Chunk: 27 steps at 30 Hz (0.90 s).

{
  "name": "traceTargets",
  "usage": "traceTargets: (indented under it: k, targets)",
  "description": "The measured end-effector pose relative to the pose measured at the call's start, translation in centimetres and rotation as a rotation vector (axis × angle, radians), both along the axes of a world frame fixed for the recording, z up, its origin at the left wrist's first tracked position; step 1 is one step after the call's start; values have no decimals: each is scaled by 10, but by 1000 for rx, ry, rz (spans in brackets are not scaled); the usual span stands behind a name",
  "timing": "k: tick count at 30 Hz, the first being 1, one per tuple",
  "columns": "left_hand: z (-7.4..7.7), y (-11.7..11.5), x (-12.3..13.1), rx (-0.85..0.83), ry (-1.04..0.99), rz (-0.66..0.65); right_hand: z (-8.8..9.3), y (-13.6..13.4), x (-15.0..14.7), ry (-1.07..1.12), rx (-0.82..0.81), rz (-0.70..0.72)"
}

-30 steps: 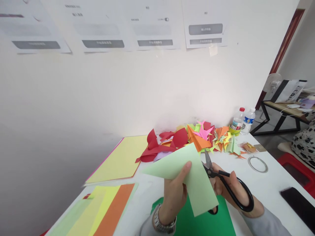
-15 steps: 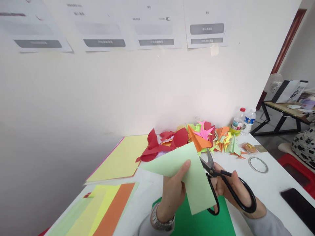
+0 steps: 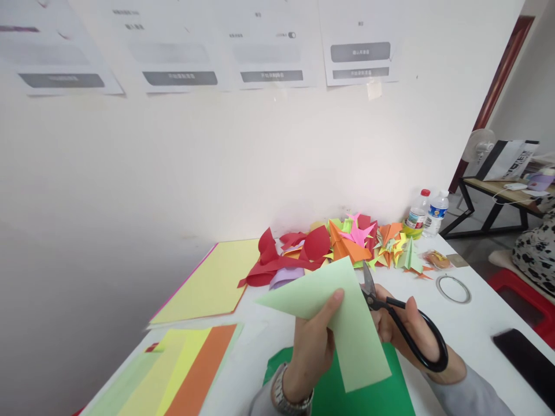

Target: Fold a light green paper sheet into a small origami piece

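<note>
My left hand [image 3: 316, 344] pinches a folded sheet of pale green paper [image 3: 358, 329], thumb on top and the fingers hidden beneath. My right hand [image 3: 401, 329] is closed around a pair of black-handled scissors [image 3: 396, 312]. One blade points up past the paper's right edge, while the other blade is behind the sheet. Whether the scissors touch the paper I cannot tell. Below both hands a green sheet [image 3: 364, 387] lies on the white table [image 3: 251, 346].
Yellow, orange and pale green sheets [image 3: 195, 370] lie at left, with a large yellow sheet [image 3: 212, 283] behind. Red cut paper [image 3: 277, 257] and folded paper planes [image 3: 347, 245] line the wall. Two bottles [image 3: 427, 214], a ring [image 3: 453, 289] and a black phone [image 3: 526, 364] stand or lie at right.
My left hand has moved slightly right and down with the pale green paper, which now covers more of the scissors. My right hand stays in nearly the same place.
</note>
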<state>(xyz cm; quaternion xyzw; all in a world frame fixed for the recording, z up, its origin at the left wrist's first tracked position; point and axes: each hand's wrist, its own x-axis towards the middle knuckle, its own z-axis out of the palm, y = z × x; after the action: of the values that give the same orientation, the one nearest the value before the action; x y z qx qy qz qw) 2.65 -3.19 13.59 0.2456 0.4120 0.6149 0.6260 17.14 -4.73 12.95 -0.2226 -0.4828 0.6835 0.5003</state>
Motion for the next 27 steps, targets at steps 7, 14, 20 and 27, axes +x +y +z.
traceTargets:
  k: [7, 14, 20, 27]
  targets:
    - [3, -1, 1, -24, -13, 10, -1, 0, -1, -6, 13, -23]
    - [0, 3, -1, -31, -15, 92, 4, -2, 1, -23, -26, -34]
    - [-5, 3, -3, 6, -3, 47, 0, 0, 2, -23, 36, -5]
    - [-6, 4, -6, 89, 49, -11, -3, 3, 3, -23, 61, -21]
